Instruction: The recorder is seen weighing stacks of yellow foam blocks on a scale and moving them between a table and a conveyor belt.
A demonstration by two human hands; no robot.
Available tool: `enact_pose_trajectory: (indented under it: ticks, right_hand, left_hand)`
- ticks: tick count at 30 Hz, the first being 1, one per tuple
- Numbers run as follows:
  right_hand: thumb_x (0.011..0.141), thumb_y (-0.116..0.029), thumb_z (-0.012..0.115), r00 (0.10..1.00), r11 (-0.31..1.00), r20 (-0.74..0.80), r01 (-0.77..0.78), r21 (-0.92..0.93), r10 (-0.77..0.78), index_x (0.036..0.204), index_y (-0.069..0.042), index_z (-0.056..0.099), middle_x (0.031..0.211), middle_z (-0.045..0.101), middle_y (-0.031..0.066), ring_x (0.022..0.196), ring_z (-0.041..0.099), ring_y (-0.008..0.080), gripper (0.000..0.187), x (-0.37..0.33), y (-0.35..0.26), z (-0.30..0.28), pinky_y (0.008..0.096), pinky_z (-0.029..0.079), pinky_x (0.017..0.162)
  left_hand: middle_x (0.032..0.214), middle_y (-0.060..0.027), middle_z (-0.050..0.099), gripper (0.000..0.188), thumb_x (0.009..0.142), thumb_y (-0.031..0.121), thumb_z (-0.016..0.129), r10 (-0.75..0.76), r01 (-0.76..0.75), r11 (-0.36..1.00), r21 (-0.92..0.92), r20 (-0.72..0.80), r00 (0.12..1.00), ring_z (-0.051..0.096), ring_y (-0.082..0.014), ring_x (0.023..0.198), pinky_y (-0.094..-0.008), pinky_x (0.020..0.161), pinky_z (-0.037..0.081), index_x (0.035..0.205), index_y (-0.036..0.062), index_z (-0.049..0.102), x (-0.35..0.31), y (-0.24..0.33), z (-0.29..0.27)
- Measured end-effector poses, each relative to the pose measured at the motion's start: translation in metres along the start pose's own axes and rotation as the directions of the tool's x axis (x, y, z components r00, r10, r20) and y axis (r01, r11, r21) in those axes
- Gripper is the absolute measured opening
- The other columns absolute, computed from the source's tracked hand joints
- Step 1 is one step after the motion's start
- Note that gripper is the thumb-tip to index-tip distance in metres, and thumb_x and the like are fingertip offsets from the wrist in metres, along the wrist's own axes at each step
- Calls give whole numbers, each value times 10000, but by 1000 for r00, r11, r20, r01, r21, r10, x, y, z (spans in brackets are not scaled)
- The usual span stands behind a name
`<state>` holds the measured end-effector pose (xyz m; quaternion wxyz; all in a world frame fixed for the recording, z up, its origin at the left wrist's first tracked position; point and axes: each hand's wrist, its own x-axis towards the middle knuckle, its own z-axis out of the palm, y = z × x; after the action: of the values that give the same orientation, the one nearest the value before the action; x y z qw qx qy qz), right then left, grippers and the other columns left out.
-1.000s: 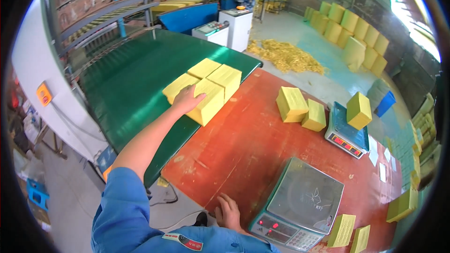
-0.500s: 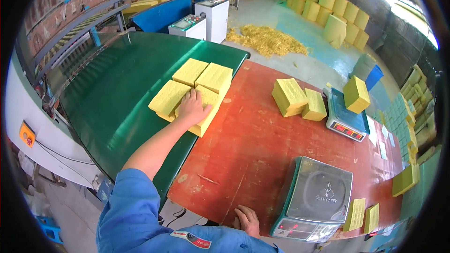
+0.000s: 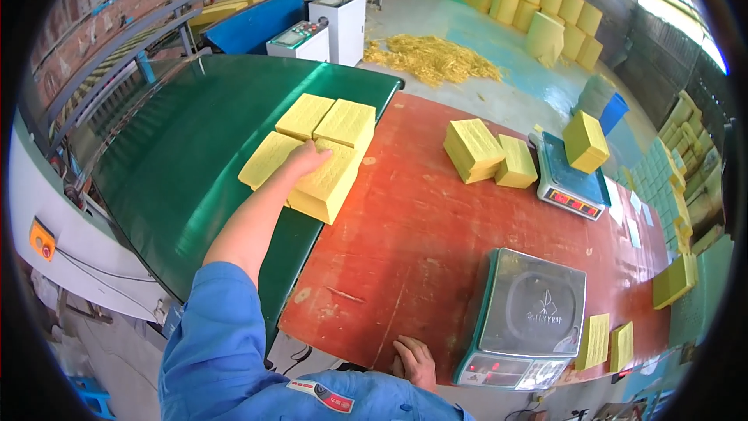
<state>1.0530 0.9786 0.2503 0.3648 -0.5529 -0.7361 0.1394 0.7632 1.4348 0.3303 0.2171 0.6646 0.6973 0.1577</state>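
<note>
Head view: left hand (image 3: 307, 159) laid on four yellow stacks (image 3: 331, 170) at the right edge of the green belt (image 3: 179, 164); whether any is gripped cannot be told.
Right hand (image 3: 415, 362) is rested, loosely bent, nothing seen held, at the near edge of the red tabletop (image 3: 405, 242). A grey-topped scale (image 3: 534, 304) is interposed between it and two yellow slabs (image 3: 594, 341). Toward the far edge, two yellow blocks (image 3: 477, 146) are placed beside a blue-topped scale (image 3: 559, 168), loaded with a single block (image 3: 585, 140).
</note>
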Motion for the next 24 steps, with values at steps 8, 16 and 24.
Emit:
enact_pose_trajectory:
  ticks: [8,16,24]
  right_hand:
    - [766,-3,685,1000,1000,-2,-25,0,25,1139,-32,644,1206,630,128,1123,605,320,377,1,3,-3,424,517,938]
    - [782,-21,690,1000,1000,11,-8,15,8,1131,-47,648,1214,628,125,1133,605,319,353,-3,5,2,425,515,940]
    - [775,-17,694,1000,1000,-18,5,20,-5,1075,-30,664,1202,629,135,1120,611,325,302,-1,3,0,427,526,917]
  left_hand:
    - [1478,-195,464,999,852,540,697,2,102,946,-307,322,947,502,-273,1322,-405,1049,436,1528,-32,234,-26,29,-24]
    - [1297,-92,622,814,830,432,785,7,346,645,-682,457,889,635,-213,1133,-362,924,529,1461,86,404,-29,-6,-7]
    - [1229,-94,652,751,825,419,800,87,365,685,-631,567,819,664,-204,1062,-376,900,546,1398,79,454,-66,25,-3]
